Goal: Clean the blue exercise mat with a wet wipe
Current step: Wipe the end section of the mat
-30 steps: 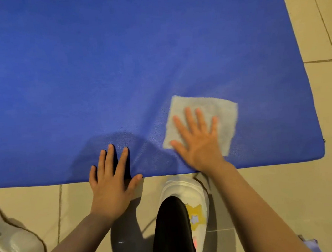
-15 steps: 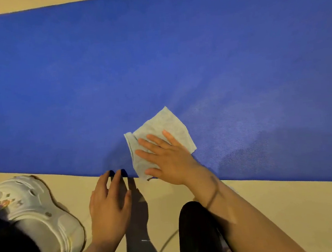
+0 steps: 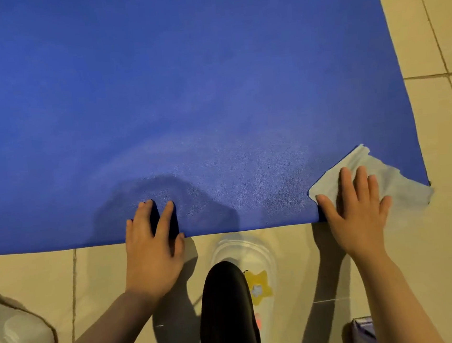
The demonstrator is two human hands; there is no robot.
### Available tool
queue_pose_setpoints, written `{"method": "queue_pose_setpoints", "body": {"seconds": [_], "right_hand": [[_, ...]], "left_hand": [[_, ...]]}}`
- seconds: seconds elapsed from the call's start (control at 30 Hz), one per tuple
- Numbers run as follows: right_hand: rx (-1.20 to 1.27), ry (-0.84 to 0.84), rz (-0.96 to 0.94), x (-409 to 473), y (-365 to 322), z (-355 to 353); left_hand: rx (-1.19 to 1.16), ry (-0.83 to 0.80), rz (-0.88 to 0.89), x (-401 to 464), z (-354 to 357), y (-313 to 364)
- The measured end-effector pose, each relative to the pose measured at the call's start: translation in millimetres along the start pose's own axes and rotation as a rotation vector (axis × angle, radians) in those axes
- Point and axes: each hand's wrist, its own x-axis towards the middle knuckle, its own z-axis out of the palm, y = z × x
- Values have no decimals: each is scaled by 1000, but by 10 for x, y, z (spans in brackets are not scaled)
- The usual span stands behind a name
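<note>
While the blue mat (image 3: 185, 92) is lying flat on the tiled floor (image 3: 431, 30), the right hand (image 3: 357, 214) is pressing the wet wipe (image 3: 384, 176) onto the mat's corner at four o'clock, grip flat with fingers straight, wipe spreading toward one o'clock beyond the fingertips. The left hand (image 3: 152, 251) is resting open-fingered across the mat's near edge at six o'clock, holding nothing.

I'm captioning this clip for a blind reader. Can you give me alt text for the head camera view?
A person's right hand presses a pale wet wipe flat on the near right corner of a blue exercise mat, while the left hand rests on the mat's near edge. The mat lies on beige floor tiles.
</note>
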Motion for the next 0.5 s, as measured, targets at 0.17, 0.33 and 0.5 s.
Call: {"method": "queue_pose_setpoints", "body": {"seconds": [0.17,0.33,0.5], "right_hand": [[31,-121,-246,-97,-897,272],[-28,-191,-804,-339,-1773,514],[118,-186,-803,-144,-1432,470]], "left_hand": [[24,-24,16,-9,-19,-33],[35,-39,10,-2,-32,-33],[54,-36,36,12,-37,-81]]}}
